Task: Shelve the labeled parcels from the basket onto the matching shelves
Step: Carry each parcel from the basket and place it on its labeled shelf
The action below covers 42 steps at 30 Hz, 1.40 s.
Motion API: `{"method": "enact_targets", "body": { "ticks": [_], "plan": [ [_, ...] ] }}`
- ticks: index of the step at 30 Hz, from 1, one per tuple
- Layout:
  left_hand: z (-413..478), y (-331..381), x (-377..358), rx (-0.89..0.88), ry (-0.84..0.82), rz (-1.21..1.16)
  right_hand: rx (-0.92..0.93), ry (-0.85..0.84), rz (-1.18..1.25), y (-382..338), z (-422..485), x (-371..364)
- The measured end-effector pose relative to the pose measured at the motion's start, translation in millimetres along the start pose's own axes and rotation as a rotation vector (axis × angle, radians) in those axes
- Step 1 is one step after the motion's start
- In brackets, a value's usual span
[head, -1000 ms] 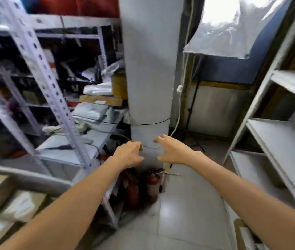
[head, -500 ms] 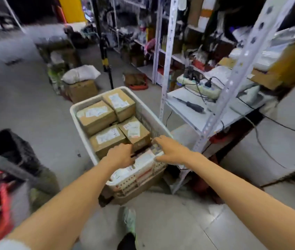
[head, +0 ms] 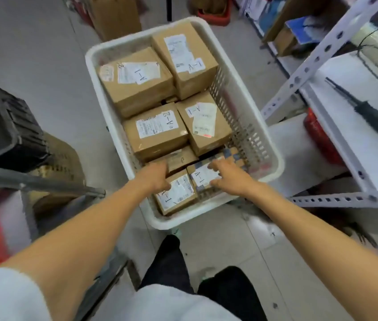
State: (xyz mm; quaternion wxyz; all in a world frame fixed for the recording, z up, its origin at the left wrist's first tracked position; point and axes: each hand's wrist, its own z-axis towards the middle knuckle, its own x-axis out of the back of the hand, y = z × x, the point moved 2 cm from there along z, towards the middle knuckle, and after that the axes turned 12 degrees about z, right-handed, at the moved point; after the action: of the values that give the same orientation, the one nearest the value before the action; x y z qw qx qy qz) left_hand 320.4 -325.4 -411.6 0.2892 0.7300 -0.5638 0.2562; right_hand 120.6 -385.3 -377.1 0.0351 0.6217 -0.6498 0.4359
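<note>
One head-worn view looks steeply down and forward, close over the basket (head: 178, 221) at 12 o'clock, shelf (head: 345, 147) at 2 o'clock.

Left hand (head: 156, 179), right hand (head: 228, 179) off basket (head: 183, 222) rim, onto near parcels (head: 178, 196).

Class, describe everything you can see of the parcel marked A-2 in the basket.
The A-2 parcel is a closed brown cardboard box lying label-up on other parcels in the white basket. A white printed label and an A-2 slip sit on its top. An A-1 parcel sits beside it. Neither left hand nor right hand touches it.
</note>
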Motion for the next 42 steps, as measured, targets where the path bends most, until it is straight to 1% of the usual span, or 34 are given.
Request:
{"method": "enact_targets", "body": {
  "ticks": [3,6,8,10,12,14,17,23,25,29,33,36,37,39,41,42],
  "plan": [
    [32.7,0.0,-27.1,-0.006,-0.076,0.058,-0.011,-0.079,0.038,20.5,21.2,-21.8],
    [72.4,-1.7,-51.7,-0.011,-0.17,0.07,-0.006,-0.088,0.12,39.4,33.5,-37.7],
    [101.4,-1.7,-62.8,-0.016,-0.249,0.069,-0.004,-0.095,0.109,52.4,42.9,-46.3],
    [126.3,0.4,-71.2,-0.023,-0.322,-0.015,0.004,-0.134,0.086,59.5,51.5,-52.4],
    [140.4,3.6,-79.3,-0.006,-0.39,-0.163,0.021,-0.15,0.091,60.9,59.3,-54.7],
    [144.4,4.3,-88.8,0.014,-0.412,-0.27,0.029,-0.138,0.09,60.1,65.0,-57.3],
    [139.0,6.1,-98.7,0.011,-0.381,-0.338,0.008,-0.143,0.077,60.0,67.4,-62.6],
    [130.2,0.5,-85.1,-0.026,-0.426,-0.361,-0.019,-0.165,0.06,56.9,63.3,-60.6],
    [121.7,1.2,-77.3,-0.057,-0.382,-0.37,-0.029,-0.145,0.06,56.9,61.1,-59.7],
    [98.6,3.2,-54.9,-0.116,-0.231,-0.403,-0.031,-0.083,0.125,50.3,53.9,-48.7],
    [75.8,-0.7,-5.1,-0.147,-0.111,-0.426,-0.037,0.097,0.183,43.2,35.1,-23.0],
    [53.6,1.8,45.8,-0.181,0.006,-0.534,-0.042,0.212,0.169,38.6,12.6,1.3],
    [43.3,3.8,63.6,-0.183,0.033,-0.586,-0.034,0.224,0.14,36.3,4.9,10.1],
    [20.4,9.5,96.9,-0.197,0.092,-0.674,-0.021,0.192,0.033,30.1,-9.7,27.9],
    [-6.9,22.1,124.6,-0.255,0.138,-0.672,-0.044,0.163,-0.03,22.3,-29.0,46.3],
    [-20.3,29.7,134.6,-0.286,0.156,-0.638,-0.057,0.174,-0.032,18.9,-40.5,55.4]
  ]
}}
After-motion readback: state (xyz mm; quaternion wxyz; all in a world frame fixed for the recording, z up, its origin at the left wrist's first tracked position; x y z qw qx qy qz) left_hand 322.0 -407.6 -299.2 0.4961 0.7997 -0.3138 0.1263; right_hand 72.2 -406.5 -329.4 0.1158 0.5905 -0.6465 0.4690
